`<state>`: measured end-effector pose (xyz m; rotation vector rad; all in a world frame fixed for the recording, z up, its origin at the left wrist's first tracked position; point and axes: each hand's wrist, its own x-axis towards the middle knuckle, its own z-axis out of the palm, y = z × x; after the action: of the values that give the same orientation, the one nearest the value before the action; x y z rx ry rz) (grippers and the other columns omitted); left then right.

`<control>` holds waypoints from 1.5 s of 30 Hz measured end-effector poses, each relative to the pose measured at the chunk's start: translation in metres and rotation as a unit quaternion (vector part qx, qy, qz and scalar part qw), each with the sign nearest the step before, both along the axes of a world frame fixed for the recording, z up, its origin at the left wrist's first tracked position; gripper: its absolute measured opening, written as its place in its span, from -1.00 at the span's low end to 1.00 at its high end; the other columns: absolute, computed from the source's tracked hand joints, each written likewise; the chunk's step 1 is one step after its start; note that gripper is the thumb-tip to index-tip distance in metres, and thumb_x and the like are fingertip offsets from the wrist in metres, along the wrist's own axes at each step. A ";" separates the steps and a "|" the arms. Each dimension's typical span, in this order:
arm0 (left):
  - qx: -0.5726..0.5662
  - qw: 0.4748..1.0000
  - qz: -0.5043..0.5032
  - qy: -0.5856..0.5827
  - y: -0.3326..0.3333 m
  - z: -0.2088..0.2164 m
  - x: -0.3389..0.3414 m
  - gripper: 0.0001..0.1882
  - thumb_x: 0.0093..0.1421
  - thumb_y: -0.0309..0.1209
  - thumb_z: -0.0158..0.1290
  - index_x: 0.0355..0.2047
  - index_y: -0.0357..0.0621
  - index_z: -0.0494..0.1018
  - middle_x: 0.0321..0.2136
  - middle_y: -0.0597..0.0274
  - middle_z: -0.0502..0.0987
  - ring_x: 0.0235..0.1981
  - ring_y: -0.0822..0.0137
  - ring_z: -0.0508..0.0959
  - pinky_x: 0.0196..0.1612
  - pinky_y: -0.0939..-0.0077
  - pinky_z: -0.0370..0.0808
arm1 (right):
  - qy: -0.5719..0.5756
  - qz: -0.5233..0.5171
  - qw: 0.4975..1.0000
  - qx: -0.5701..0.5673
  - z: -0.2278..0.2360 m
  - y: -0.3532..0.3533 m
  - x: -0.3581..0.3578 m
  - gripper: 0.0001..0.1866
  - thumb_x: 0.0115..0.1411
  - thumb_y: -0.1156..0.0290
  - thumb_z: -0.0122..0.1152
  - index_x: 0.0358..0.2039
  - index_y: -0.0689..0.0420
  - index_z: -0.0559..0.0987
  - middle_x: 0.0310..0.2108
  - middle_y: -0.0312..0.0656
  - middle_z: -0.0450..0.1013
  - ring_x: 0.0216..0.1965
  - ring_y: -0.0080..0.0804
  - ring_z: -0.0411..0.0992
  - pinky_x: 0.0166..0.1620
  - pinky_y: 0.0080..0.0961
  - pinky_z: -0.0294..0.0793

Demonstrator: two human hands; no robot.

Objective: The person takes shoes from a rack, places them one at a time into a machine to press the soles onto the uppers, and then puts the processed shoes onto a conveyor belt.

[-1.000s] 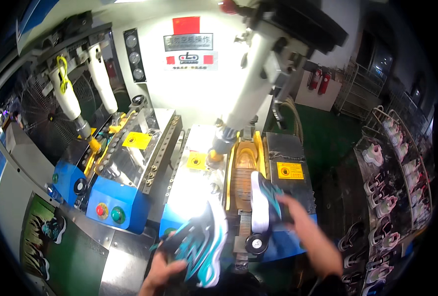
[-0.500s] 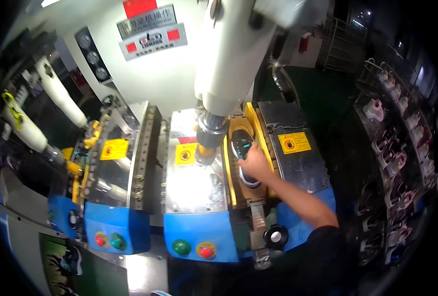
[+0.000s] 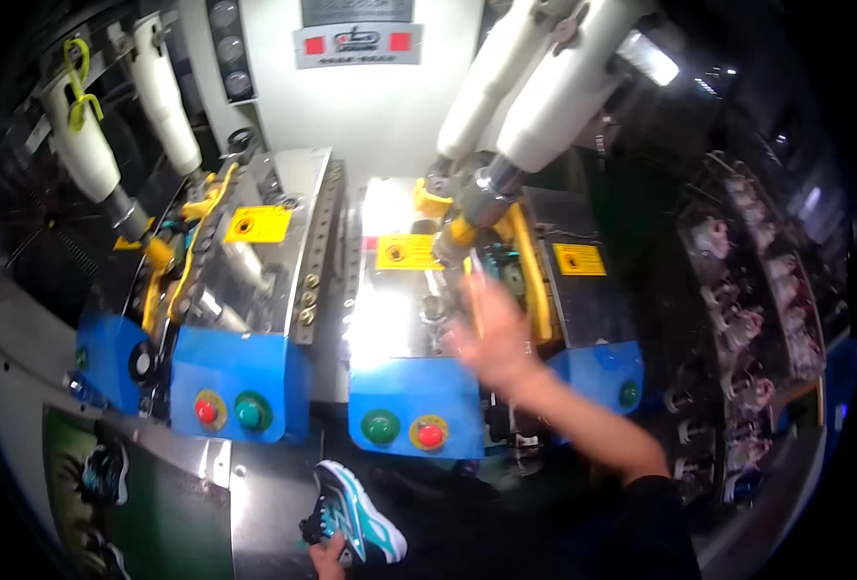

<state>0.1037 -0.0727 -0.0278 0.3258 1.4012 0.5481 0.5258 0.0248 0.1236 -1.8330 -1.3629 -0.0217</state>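
- My right hand (image 3: 491, 333), fingers spread, blurred, is hovering over the steel press bed (image 3: 390, 319).
- My left hand (image 3: 330, 559) is gripping a teal-white sneaker (image 3: 356, 512).
- Shoe racks (image 3: 747, 329) are lining the dark right wall.

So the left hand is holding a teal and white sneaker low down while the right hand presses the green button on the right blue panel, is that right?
Not quite. In the head view the right hand is raised, blurred, before the machine's yellow-framed cavity, not on the round green button. The left hand does hold the teal and white sneaker.

I hold a teal, black and white sneaker (image 3: 356, 517) low at the bottom edge in my left hand (image 3: 330, 559), white sole facing right.
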 end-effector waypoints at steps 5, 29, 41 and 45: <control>0.063 0.997 -0.031 0.037 0.023 0.027 0.002 -0.58 0.14 -0.31 0.00 0.00 -0.17 0.33 -0.19 0.15 0.46 -0.19 0.26 0.48 -0.19 0.31 0.47 | -0.154 0.221 0.962 -0.033 -0.067 0.052 -0.148 -0.42 0.08 0.22 0.08 0.05 0.31 0.28 0.16 0.13 0.13 0.22 0.02 0.06 0.23 0.09 -0.09; 0.322 0.922 0.075 0.203 0.042 -0.037 -0.184 0.06 -0.19 -0.15 0.36 0.23 -0.11 -0.02 0.08 -0.08 0.25 0.07 0.11 0.32 0.09 0.27 0.27 | 0.320 0.387 0.819 -0.277 -0.109 -0.052 -0.383 -0.85 0.11 0.49 0.13 -0.34 0.30 0.55 -0.40 -0.17 0.52 -0.36 -0.50 0.49 -0.22 -0.60 0.47; 0.276 0.674 0.122 0.674 0.004 -0.126 -0.570 -0.45 0.02 -0.43 0.05 0.03 -0.38 0.23 0.02 -0.17 0.31 0.09 -0.15 0.24 0.16 0.02 0.10 | -0.134 0.728 0.647 -0.185 -0.023 0.235 -0.743 -0.20 -0.02 0.15 0.31 0.13 0.24 0.16 0.14 0.14 0.14 0.14 0.04 0.19 0.16 -0.26 0.24; 0.167 0.677 0.066 0.713 -0.026 -0.161 -0.613 -0.38 0.10 -0.44 -0.04 0.17 -0.37 0.09 0.20 -0.16 0.11 0.23 -0.10 0.10 0.26 -0.04 -0.07 | -0.425 0.730 0.534 -0.040 -0.076 0.353 -0.870 -0.06 -0.27 0.24 0.45 0.09 0.34 0.19 0.10 0.13 0.20 0.12 0.00 0.21 0.14 -0.28 0.25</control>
<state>-0.5097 -0.0988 -0.1888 1.1169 2.8703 0.6813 -0.3446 0.3780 0.0474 -0.0221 -3.2042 0.0317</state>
